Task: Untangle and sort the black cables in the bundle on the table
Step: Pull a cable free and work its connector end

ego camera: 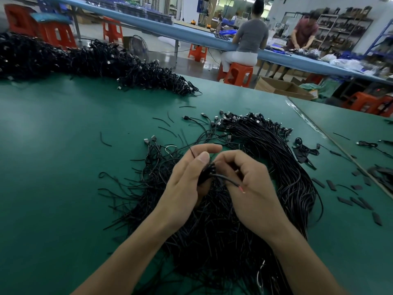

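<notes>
bundle [212,241] cut off below, far heap [63,58] cut off left

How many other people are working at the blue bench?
2. A seated person in grey on an orange stool; a standing person in dark red, farther right. Others may be hidden.

The bundle of black cables [276,167] lay on the green surface [63,135] as a thick curved sheaf. Its strands ran roughly side by side down the right and bent round toward the near edge. At the far end its plugs [251,118] clustered together, with a few stray plugs [150,139] lying apart to the left. The near-left part was looser, its cut ends [127,188] splaying out in a tangle. Above the heap the left hand [185,184] gripped a small bunch [207,173], and the right hand [253,188] pinched at its top with curled fingers. A single cable [228,182] jutted from the bunch across the right hand, its stripped tip showing red.
</notes>
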The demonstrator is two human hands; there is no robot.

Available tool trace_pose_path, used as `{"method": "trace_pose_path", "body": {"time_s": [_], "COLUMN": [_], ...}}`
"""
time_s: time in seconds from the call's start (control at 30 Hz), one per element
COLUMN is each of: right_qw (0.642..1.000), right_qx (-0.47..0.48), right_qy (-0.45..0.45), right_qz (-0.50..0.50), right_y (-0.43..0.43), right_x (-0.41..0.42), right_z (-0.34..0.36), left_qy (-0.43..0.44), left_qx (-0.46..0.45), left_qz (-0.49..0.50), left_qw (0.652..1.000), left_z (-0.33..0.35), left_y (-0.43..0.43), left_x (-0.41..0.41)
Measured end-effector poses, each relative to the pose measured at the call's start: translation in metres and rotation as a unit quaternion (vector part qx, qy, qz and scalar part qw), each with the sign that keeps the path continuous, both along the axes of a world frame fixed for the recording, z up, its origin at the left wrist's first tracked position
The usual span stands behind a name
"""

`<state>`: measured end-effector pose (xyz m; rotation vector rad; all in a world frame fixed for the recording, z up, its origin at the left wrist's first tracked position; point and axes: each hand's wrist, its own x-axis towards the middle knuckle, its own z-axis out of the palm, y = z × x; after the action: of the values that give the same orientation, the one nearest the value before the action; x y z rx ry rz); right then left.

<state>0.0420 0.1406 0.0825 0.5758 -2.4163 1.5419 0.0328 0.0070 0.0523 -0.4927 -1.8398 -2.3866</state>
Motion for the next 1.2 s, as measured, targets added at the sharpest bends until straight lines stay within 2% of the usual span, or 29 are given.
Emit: {"method": "trace_pose_path", "body": {"time_s": [0.07, 0.13, 0.23, 0.37, 0.67, 0.77, 0.9, 1.07, 1.2], "right_qw": [0.996, 0.993, 0.994, 0.997, 0.997, 0.998, 0.971, 0.954, 0.913], "right_qx": [0.079, 0.101, 0.081, 0.037, -0.026, 0.024, 0.169, 0.208, 0.291], "right_qy": [0.041, 0.064, 0.038, -0.036, -0.067, 0.0, 0.151, 0.21, 0.284], "right_qz": [-0.004, -0.022, -0.061, -0.06, -0.032, -0.063, -0.076, -0.042, -0.029], "right_y": [0.001, 0.001, -0.003, -0.007, -0.011, -0.01, -0.012, -0.012, -0.007], "right_x": [0.002, 0.004, 0.004, 0.006, 0.001, 0.003, 0.006, 0.009, 0.01], "right_z": [0.001, 0.002, 0.002, 0.002, 0.007, 0.004, 0.003, -0.004, -0.009], "left_qy": [0.025, 0.018, 0.029, 0.052, 0.073, 0.057, 0.011, -0.05, -0.105], "left_qx": [-0.022, -0.018, 0.008, 0.023, 0.022, 0.027, 0.072, 0.119, 0.06], "left_qz": [0.025, 0.049, 0.074, 0.089, 0.061, 0.085, 0.075, 0.066, 0.052], "left_qw": [0.999, 0.998, 0.997, 0.994, 0.995, 0.994, 0.995, 0.989, 0.991], "left_z": [-0.001, -0.001, -0.002, -0.001, -0.001, -0.002, -0.004, -0.006, -0.007], "left_y": [-0.002, -0.003, -0.003, -0.002, -0.002, -0.002, 0.0, 0.003, 0.003], "left_x": [-0.002, -0.003, -0.003, -0.001, 0.0, -0.001, -0.002, -0.005, -0.005]}}
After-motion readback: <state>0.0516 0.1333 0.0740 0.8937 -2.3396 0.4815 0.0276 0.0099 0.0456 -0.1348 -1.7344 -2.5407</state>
